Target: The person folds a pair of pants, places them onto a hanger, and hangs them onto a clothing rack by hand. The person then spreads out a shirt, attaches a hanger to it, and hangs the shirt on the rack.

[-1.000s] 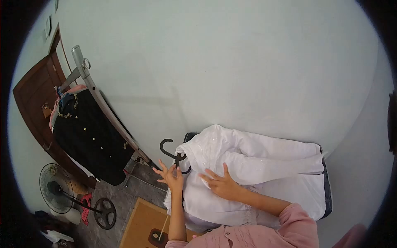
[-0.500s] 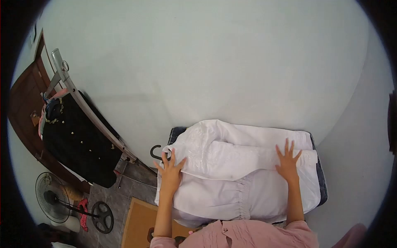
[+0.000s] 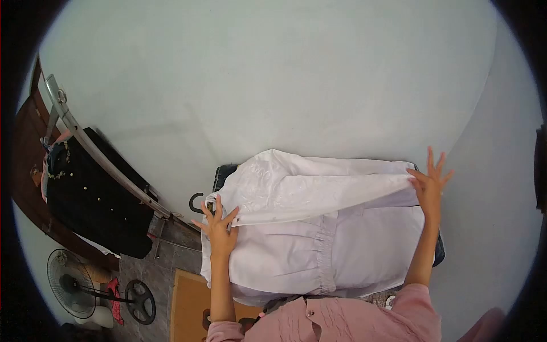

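Observation:
A white garment [image 3: 285, 251] with a gathered waist lies spread on a dark-edged padded surface [image 3: 439, 251]. One long edge of its upper layer is lifted and stretched between my hands. My left hand [image 3: 219, 228] pinches that edge near the collar, its other fingers spread. At the far right end my right hand [image 3: 431, 179] pinches the sleeve's end between thumb and forefinger, with the remaining fingers fanned out. A black hanger hook [image 3: 195, 202] sticks out of the collar, just beyond my left hand.
A metal rack [image 3: 102, 159] at the left holds a black garment [image 3: 94, 196] with gold buttons. Below it stand a fan [image 3: 71, 285] and a round black base [image 3: 140, 302] on the grey floor. A tan board [image 3: 188, 305] lies near my left forearm. Pale walls rise behind the garment.
Both hands lay spread on the garment half a second ago; now they pinch its upper layer and hold it taut. My right hand has moved right and up. The view has shifted.

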Demonstrator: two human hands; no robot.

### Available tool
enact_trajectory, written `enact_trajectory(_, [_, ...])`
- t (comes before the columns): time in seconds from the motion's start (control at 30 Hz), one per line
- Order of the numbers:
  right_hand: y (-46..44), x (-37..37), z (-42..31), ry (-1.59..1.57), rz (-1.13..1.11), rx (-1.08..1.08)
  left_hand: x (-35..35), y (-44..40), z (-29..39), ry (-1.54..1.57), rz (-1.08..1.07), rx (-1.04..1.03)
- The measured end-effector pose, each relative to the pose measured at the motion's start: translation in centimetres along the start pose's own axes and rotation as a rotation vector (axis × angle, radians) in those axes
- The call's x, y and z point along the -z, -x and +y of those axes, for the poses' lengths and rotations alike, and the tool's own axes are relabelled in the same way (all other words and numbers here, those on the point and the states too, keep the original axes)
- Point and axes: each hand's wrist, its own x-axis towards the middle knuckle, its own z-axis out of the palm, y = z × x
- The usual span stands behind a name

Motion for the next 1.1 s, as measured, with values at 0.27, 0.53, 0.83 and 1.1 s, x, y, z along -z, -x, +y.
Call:
enact_trajectory(0.27, [9.1,3.7,1.1,0.0,-0.848,-0.222,1.0,1.9,-2.4,0.081,-0.065,0.17])
enact_trajectory(0.53, [13.7,1.9,-3.7,0.044,-0.787,-0.462,6.4,8.4,-4.4,-0.022,-0.153,0.334])
enact_trajectory(0.83, [12.7,2.1,-22.0,-0.42,-0.737,0.135,8.0,11.5,-8.4,0.022,-0.508,0.086])
enact_trajectory(1.1, [17.6,-0.7,-36.5,-0.565,-0.603,0.65,9.8,11.4,-10.0,-0.003,-0.654,-0.097])
